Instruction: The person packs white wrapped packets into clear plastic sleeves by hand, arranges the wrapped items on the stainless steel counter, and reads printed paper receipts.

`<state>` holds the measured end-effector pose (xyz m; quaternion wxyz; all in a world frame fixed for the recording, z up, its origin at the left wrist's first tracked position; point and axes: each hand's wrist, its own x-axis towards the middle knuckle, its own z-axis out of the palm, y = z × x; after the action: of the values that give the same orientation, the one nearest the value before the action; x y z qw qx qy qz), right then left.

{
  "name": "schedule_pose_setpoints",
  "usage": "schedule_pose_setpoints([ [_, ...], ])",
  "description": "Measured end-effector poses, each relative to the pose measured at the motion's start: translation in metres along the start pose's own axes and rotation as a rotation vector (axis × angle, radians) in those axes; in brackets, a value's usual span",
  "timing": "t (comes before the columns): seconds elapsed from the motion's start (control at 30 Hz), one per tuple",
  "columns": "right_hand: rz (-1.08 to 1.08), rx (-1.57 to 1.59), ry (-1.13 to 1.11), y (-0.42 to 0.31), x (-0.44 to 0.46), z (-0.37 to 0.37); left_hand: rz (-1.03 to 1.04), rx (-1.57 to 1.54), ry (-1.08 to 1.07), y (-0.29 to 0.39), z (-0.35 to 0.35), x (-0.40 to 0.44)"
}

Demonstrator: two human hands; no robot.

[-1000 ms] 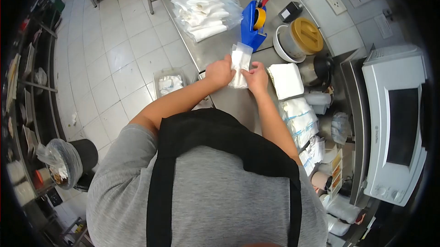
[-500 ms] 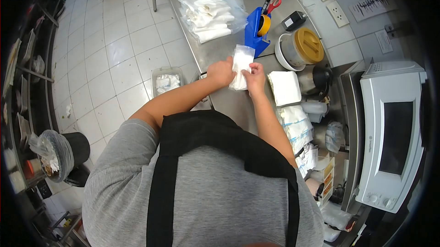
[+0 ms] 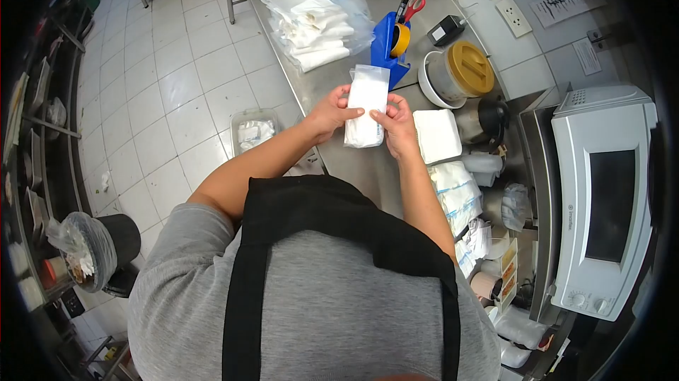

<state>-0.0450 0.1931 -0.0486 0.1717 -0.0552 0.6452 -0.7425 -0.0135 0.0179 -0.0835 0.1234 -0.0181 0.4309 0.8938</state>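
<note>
A white folded packet in a clear plastic bag point(image 3: 368, 95) is held upright between my two hands over the steel counter point(image 3: 353, 165). My left hand point(image 3: 331, 114) grips its left edge, thumb on the front. On the right edge, my right hand point(image 3: 397, 125) pinches it, thumb also on the front. Just beyond the packet stands a blue tape dispenser point(image 3: 385, 45) with a yellow roll point(image 3: 400, 39). A pile of similar white packets in clear bags point(image 3: 315, 24) lies farther back on the counter.
To the right are a stack of white cloths point(image 3: 437, 136), a container with a yellow lid point(image 3: 469, 70) and a white microwave point(image 3: 608, 204). A clear bin point(image 3: 255, 131) sits left of the counter; a black bucket point(image 3: 122, 237) stands at lower left.
The packet has been raised a little toward me and now shows a smooth, flat face. My left fingers have moved from its front to behind its left edge.
</note>
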Motion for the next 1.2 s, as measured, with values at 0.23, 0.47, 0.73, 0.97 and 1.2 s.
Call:
schedule_pose_setpoints([
  [0.23, 0.022, -0.104, 0.053, -0.012, 0.031, -0.027, 0.024, -0.068, 0.082, 0.009, -0.012, 0.003],
  [0.47, 0.232, -0.542, 0.464, -0.071, 0.105, -0.022, 0.107, -0.087, 0.24, 0.034, -0.025, -0.001],
  [0.73, 0.293, -0.387, 0.344, -0.066, 0.128, -0.039, 0.12, -0.028, 0.276, 0.037, -0.03, -0.002],
  [0.97, 0.167, 0.048, 0.379, -0.042, 0.084, -0.032, 0.08, -0.002, 0.203, 0.04, -0.025, -0.002],
  [1.2, 0.132, 0.211, 0.314, -0.031, 0.059, -0.036, 0.079, -0.01, 0.198, 0.037, -0.024, 0.002],
])
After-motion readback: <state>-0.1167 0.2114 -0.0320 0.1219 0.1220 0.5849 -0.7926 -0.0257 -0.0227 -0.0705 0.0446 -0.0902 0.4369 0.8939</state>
